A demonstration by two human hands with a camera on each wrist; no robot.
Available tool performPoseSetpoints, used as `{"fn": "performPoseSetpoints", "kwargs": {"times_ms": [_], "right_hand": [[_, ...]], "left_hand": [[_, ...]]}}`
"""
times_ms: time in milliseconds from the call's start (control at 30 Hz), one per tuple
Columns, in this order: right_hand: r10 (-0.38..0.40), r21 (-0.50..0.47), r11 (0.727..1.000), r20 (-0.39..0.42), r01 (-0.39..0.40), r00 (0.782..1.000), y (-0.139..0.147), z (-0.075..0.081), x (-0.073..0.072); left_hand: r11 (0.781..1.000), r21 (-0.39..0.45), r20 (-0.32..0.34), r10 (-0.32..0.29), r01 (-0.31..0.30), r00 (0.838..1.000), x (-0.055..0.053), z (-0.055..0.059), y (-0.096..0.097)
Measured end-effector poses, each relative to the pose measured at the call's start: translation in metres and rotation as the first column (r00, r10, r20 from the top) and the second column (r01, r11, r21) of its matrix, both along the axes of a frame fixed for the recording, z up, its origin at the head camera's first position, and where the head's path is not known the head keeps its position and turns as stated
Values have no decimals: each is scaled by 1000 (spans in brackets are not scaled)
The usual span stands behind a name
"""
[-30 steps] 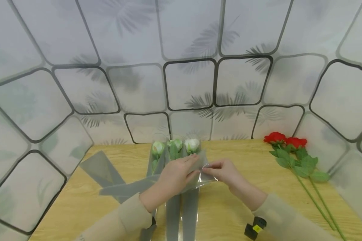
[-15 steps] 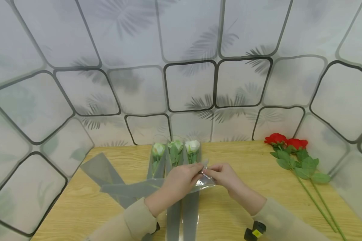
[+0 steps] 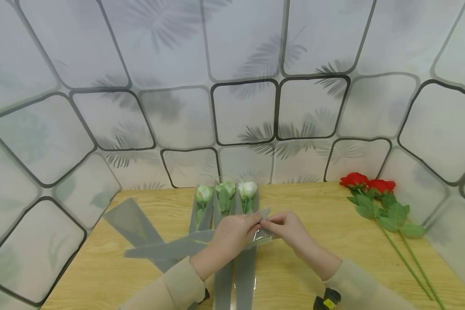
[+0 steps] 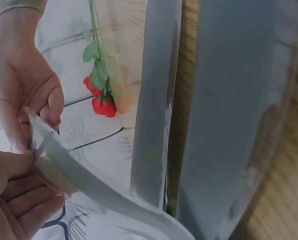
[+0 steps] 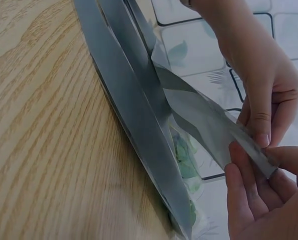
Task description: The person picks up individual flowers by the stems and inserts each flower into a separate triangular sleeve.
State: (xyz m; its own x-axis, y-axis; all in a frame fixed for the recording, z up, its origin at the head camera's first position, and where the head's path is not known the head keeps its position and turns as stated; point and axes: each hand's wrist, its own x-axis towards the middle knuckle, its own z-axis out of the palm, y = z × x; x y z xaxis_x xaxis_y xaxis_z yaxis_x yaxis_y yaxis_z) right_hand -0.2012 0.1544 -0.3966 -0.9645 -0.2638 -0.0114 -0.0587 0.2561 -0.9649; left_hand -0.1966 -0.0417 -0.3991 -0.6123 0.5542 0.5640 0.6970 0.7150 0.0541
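Observation:
My left hand (image 3: 230,237) and right hand (image 3: 288,228) meet over the middle of the table. Both pinch the clear mouth of a grey-and-clear flower sleeve (image 3: 174,249), whose narrow tail stretches left. In the right wrist view the held sleeve (image 5: 199,110) shows no flower in it; the left hand (image 5: 261,75) and right hand (image 5: 271,200) have their fingertips close together at its edge. Beneath lie three wrapped roses side by side: a greenish one (image 3: 204,193), another greenish one (image 3: 225,189) and a white one (image 3: 248,189). My forearms and the held sleeve partly hide their wrappers.
Another grey sleeve (image 3: 133,219) lies flat at the left, under the held one's tail. Two red roses, one bloom (image 3: 354,179) beside another (image 3: 381,185), lie bare on the right of the wooden table (image 3: 314,202). A patterned curtain (image 3: 244,112) stands behind.
The left hand has drawn back from over the white rose, and its fingertips now pinch the sleeve's mouth beside the right hand's. The held sleeve's tail has dipped slightly.

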Motion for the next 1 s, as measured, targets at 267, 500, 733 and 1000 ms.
{"fn": "performPoseSetpoints", "kwargs": {"times_ms": [267,500,733,1000], "right_hand": [[1,-26,1000,-3,-1,1000,2,-4,0],[31,-41,999,18,-30,999,6,-6,3],[12,-39,999,58,-10,998,12,-12,1],[12,-80,997,97,-4,995,21,-20,1]], "left_hand": [[1000,27,-45,4,-3,999,0,-1,0],[998,53,-8,30,-30,1000,2,-1,-3],[993,111,24,28,-31,999,1,-2,-7],[991,130,-8,25,-24,1000,0,-2,-9]]}}
